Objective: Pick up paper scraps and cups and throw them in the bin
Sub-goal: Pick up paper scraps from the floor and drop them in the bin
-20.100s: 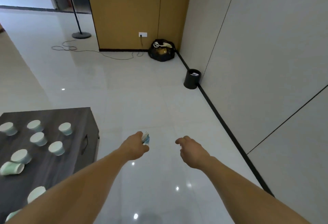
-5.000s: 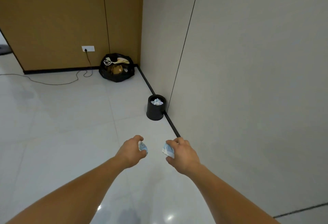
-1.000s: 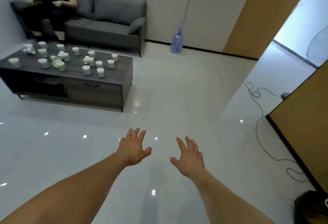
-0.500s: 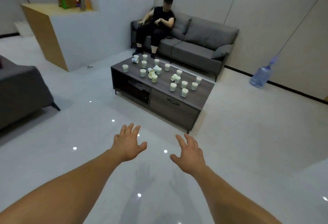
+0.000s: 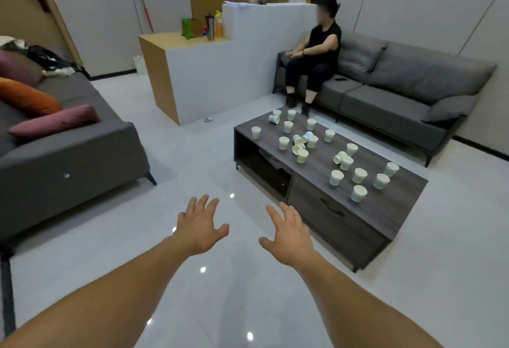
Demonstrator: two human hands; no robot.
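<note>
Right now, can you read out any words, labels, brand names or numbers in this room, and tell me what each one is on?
No text can be read in this view.
On the yellow bottle on the counter: any label is too small and blurred to read.
On the paper cups on the coffee table: only a pale tint shows, no legible print.

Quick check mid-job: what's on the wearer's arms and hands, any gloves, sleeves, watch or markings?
Nothing worn that shows. The left hand and right hand have no gloves, and no ring is visible. The left forearm and right forearm are uncovered down to the bottom edge of the frame: no sleeve, watch, band, cable or marking in view.
</note>
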